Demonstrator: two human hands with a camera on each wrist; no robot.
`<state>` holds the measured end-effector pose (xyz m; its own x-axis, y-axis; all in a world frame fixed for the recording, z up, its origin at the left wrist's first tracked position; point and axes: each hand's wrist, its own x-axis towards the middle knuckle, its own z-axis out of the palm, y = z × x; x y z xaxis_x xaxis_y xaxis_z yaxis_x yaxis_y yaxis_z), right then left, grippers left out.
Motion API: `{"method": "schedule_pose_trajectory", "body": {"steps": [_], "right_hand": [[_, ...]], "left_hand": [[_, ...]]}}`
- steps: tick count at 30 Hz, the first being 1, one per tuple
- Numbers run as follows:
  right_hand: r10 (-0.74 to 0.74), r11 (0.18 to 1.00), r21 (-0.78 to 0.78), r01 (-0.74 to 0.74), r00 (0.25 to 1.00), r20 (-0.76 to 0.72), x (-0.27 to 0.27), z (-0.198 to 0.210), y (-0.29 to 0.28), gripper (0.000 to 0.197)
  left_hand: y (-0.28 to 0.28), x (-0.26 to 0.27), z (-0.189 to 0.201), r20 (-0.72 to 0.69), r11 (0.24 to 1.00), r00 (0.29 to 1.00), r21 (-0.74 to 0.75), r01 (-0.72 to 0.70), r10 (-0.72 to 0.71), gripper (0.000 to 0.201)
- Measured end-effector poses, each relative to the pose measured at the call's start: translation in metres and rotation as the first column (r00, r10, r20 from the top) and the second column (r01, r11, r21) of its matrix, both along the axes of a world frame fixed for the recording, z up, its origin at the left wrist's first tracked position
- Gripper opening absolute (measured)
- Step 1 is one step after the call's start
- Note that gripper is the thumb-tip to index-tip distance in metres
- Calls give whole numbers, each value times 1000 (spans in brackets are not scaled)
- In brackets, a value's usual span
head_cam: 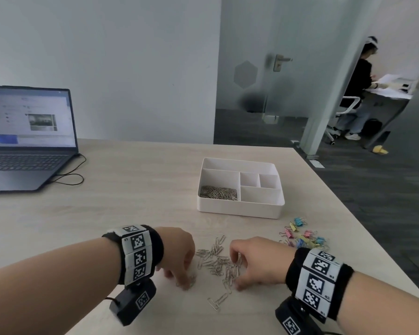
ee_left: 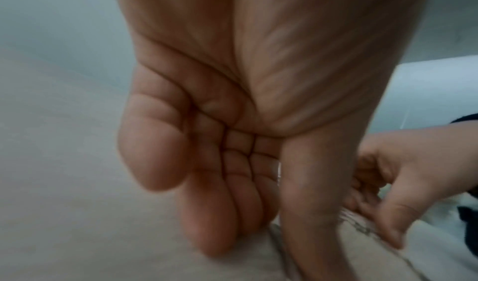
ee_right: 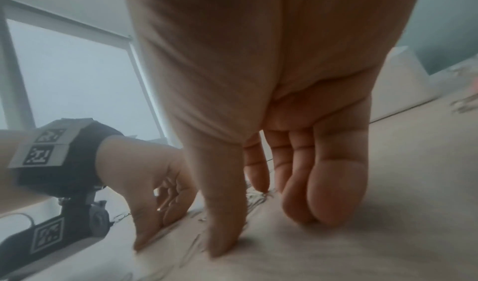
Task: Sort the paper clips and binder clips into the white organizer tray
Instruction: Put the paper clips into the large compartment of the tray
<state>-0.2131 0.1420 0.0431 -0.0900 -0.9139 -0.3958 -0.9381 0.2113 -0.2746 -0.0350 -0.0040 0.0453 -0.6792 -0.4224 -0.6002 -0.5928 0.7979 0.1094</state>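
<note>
Paper clips point(head_cam: 219, 264), thin silver wire loops, lie jumbled between my hands on the tabletop point(head_cam: 131, 194), their long axes pointing every way. My left hand point(head_cam: 177, 252) pinches one clip; my right hand point(head_cam: 254, 259) claws over the heap, though blur hides its grip. More clips fill the white organizer tray point(head_cam: 240, 209) beyond my fingers; pastel binder clips point(head_cam: 302, 235) sit right of my right hand.

The head view looks forward and down from above onto the pale wood-grain table point(head_cam: 136, 189). Each wrist view looks from close behind the palm along the fingers point(ee_left: 214, 220) toward the tabletop. Both wrist views share the scattered silver wire paper clips point(head_cam: 218, 264) between the fingertips point(ee_right: 323, 209), blurred there.
</note>
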Motion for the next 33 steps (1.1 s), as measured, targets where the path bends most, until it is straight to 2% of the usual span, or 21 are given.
{"method": "schedule_pose_trajectory", "body": {"steps": [5,7,10,12,15,18,20,22,25,27,29,33], "right_hand": [[-2,996,-89,6,998,55,8,-5,-15,33],[1,994,-108,6,998,64,6,-5,-17,30],[-40,986,-157,45,999,36,-9,1,-13,32],[-89,984,-156,86,996,-8,-20,5,-9,38],[-113,984,-139,107,993,-39,-25,4,-6,37],[-48,989,-135,52,998,35,-17,-1,-8,34],[-9,992,-124,22,994,109,-11,-3,-10,36],[-5,989,-144,22,993,118,-9,-3,-15,40],[-51,977,-203,66,995,82,-13,-4,-23,51],[-71,978,-190,85,994,80,-13,-6,-27,64],[-43,989,-143,48,998,42,-10,-10,-32,65],[53,994,-90,-55,998,-19,0,-11,-29,54]], "left_hand": [[5,-16,-1,-137,993,987,103,-66,80,25],[6,-17,-1,-170,995,982,75,-73,84,23],[1,-9,-4,-264,994,961,-48,-96,80,23],[-4,-4,-6,-314,988,948,-117,-96,54,32],[-8,-5,-8,-320,989,947,-133,-72,26,58],[-4,-9,-9,-298,997,955,-71,-31,8,71],[2,-13,-9,-296,999,955,-35,2,-13,73],[6,-15,-8,-296,999,955,-30,19,-27,76],[13,-12,-9,-244,992,969,-123,2,-32,102],[21,-11,-12,-209,977,976,-211,15,-60,117],[32,-11,-13,-185,967,978,-252,42,-91,120],[43,-13,-16,-183,957,976,-284,63,-118,115]]}}
